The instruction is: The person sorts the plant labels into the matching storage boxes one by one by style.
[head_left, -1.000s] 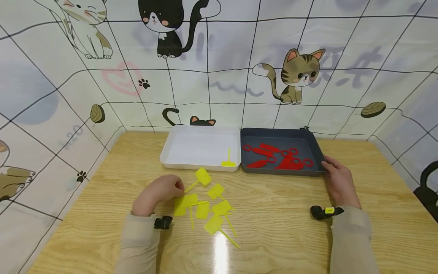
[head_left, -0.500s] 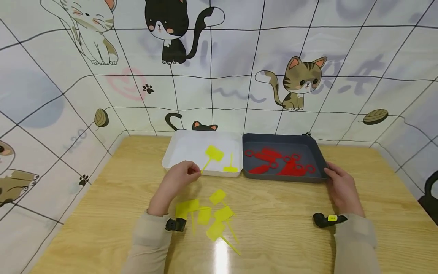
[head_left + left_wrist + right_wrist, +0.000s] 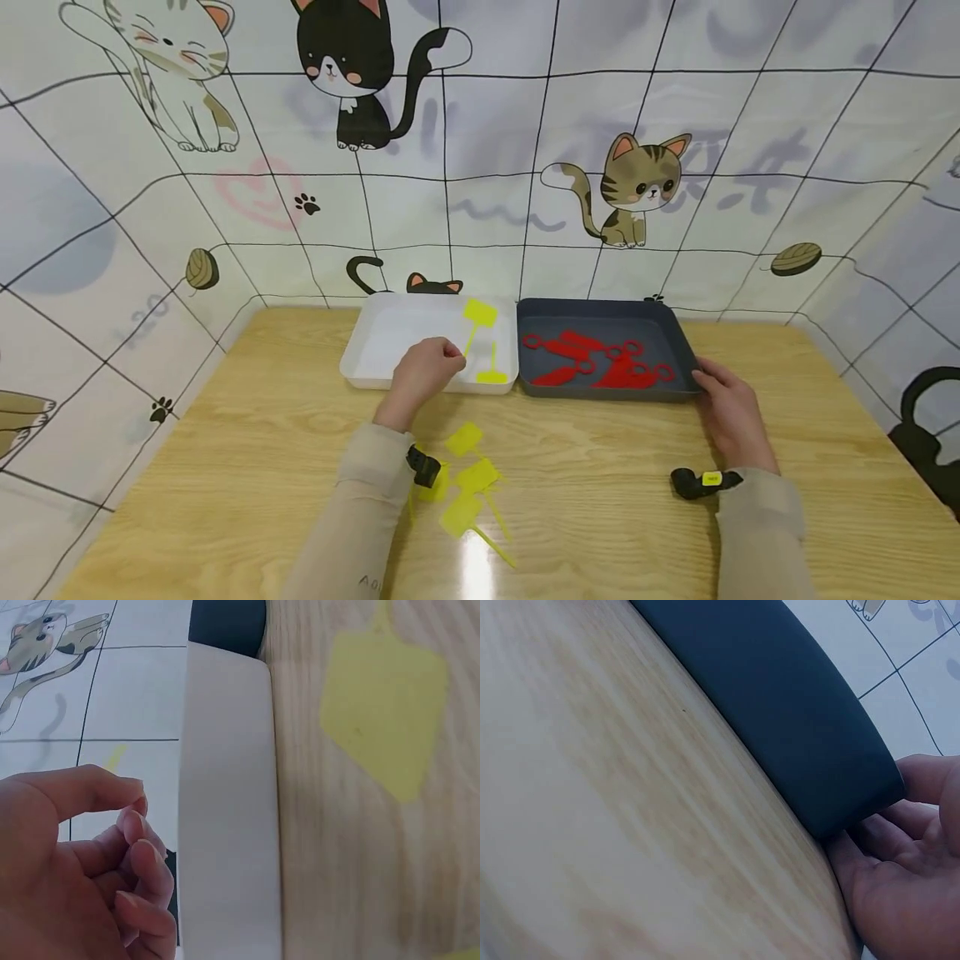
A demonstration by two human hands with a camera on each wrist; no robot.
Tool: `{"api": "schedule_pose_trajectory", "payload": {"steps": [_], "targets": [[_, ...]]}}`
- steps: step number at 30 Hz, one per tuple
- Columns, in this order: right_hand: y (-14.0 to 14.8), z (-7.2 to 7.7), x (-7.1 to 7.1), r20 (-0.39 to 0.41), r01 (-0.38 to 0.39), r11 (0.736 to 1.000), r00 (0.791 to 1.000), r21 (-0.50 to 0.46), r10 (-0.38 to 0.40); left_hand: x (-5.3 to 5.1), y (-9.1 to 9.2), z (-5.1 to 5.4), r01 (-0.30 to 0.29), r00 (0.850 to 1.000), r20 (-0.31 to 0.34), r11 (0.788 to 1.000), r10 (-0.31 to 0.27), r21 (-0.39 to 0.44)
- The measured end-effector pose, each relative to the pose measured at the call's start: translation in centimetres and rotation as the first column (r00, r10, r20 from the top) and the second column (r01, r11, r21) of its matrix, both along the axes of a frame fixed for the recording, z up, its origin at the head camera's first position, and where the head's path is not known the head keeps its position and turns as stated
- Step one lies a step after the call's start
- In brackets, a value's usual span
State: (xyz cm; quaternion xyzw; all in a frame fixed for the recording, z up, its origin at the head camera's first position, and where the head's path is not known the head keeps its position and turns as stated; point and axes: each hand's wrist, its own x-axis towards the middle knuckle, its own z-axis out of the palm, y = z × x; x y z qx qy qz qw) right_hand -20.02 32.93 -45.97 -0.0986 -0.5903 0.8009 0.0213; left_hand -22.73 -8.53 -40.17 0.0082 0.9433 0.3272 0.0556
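Over the white tray, my left hand pinches the thin stem of a yellow plant label between thumb and forefinger. In the left wrist view the fingertips meet just beyond the white tray's wall, and only a bit of yellow shows past them. A second yellow label lies inside at the tray's front right. My right hand grips the front right corner of the dark grey tray; in the right wrist view, the thumb is at its rim and other fingers are low by its base.
Several yellow labels lie loosely on the wooden table, partly hidden by the left forearm. Several flat red pieces with ring ends lie in the dark tray. The trays stand side by side before a cat-patterned backdrop.
My left hand has lifted a yellow label from the table pile and carried it forward and right, over the white tray. My right hand has stayed on the dark tray's corner.
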Motion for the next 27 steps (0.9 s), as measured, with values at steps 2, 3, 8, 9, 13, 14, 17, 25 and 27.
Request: {"api": "schedule_pose_trajectory", "payload": {"steps": [2, 3, 8, 9, 13, 14, 17, 25, 27], "targets": [[-0.1, -0.1, 0.0, 0.001, 0.008, 1.0, 1.0, 0.01, -0.008, -0.3, 0.5, 0.1, 0.001, 1.0, 0.017, 0.999, -0.001, -0.046], [-0.1, -0.2, -0.1, -0.001, 0.011, 1.0, 1.0, 0.009, -0.011, -0.5, 0.8, 0.1, 0.005, 1.0, 0.023, 0.998, -0.003, -0.068], [-0.3, -0.3, -0.2, -0.01, 0.021, 1.0, 1.0, 0.012, -0.021, -1.2, 1.9, -0.1, 0.002, 0.998, 0.061, 0.991, 0.006, -0.132], [-0.3, -0.3, -0.2, -0.01, 0.023, 1.0, 1.0, 0.011, -0.023, -1.4, 2.0, -0.2, 0.001, 0.997, 0.075, 0.991, 0.009, -0.137], [-0.5, -0.4, -0.3, -0.007, 0.023, 0.999, 1.0, 0.027, -0.023, -1.8, 2.5, -0.8, 0.006, 0.991, 0.134, 0.987, 0.016, -0.158], [-0.6, -0.4, -0.3, -0.005, 0.023, 0.999, 1.0, 0.031, -0.023, -1.9, 2.5, -1.0, 0.009, 0.989, 0.146, 0.986, 0.016, -0.168], [-0.7, -0.4, -0.3, 0.001, 0.022, 0.999, 1.0, 0.041, -0.022, -2.0, 2.7, -1.6, 0.013, 0.987, 0.161, 0.983, 0.016, -0.182], [-0.3, -0.3, -0.3, 0.02, 0.035, 0.996, 0.999, 0.081, -0.036, -2.2, 3.3, -2.6, 0.04, 0.994, 0.112, 0.976, -0.016, -0.212], [-0.1, -0.2, -0.2, 0.027, 0.041, 0.994, 0.999, 0.1, -0.044, -2.2, 3.6, -2.6, 0.054, 0.995, 0.098, 0.972, -0.032, -0.228]]}}
